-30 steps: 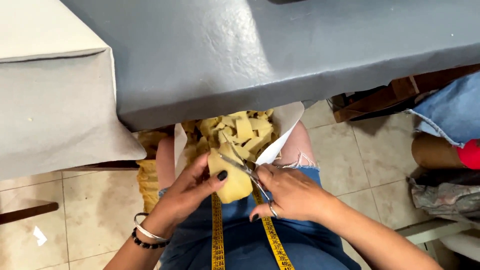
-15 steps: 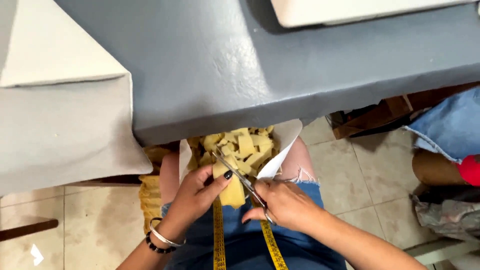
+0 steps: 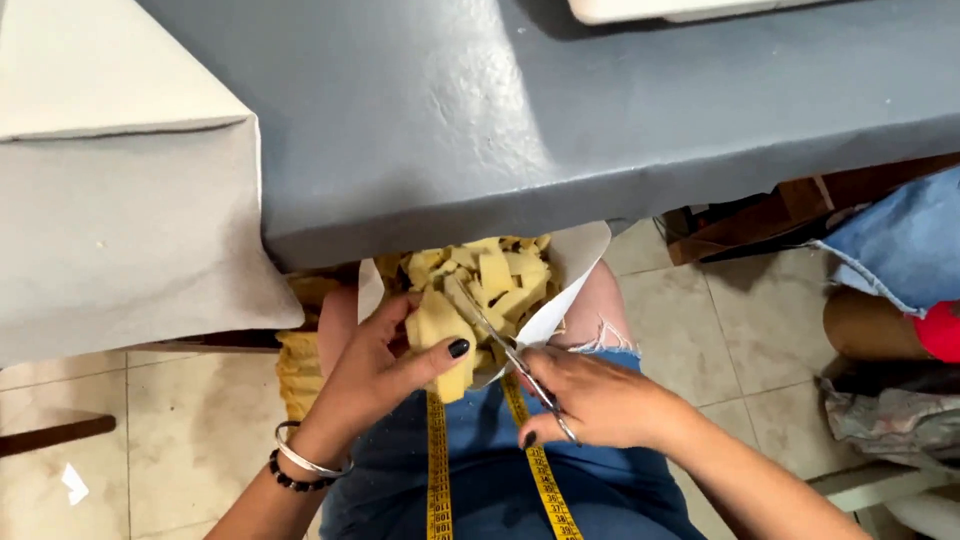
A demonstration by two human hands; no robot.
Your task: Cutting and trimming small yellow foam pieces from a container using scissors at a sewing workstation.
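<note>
Left hand (image 3: 385, 365) pinching yellow piece (image 3: 442, 325), right hand (image 3: 595, 400) gripping scissors (image 3: 510, 352) — blades parted

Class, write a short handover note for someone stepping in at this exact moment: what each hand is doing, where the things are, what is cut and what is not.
Left hand: pinches a yellow fabric piece over the lap.
Right hand: grips scissors, blades at that piece's edge.
A white paper tray on the lap holds a heap of cut yellow pieces. A yellow measuring tape hangs down over the blue shorts. The grey table lies just ahead.
Done: many pieces cut. Left: the held piece is not cut through.
</note>
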